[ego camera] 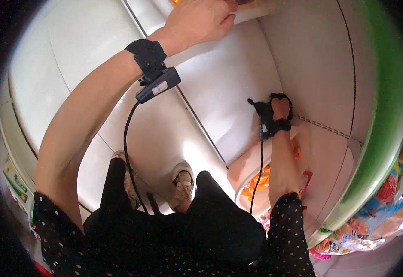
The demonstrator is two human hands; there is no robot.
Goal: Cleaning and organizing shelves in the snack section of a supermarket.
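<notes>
My left hand [203, 20] reaches across the top of the view, cut off by its edge. Its fingertips lie beside a pale edge [253, 14] and a small dark thing; whether it holds anything cannot be told. A black strap with a small cabled device [158, 85] is on that wrist. Further right and lower, my right hand [280, 107] is seen foreshortened, wrapped in black straps with a cabled device, its fingers hidden. Below it, partly behind my forearm, stands a pale round container [241, 197] with orange packets [257, 185] inside.
A glossy green curved edge [383, 138] runs down the right side, with colourful printed plastic packaging [378, 214] beyond it. Large white floor tiles [219, 90] with dark joints lie around my shoes [184, 185]. A white unit with green labels [17, 185] stands at the left.
</notes>
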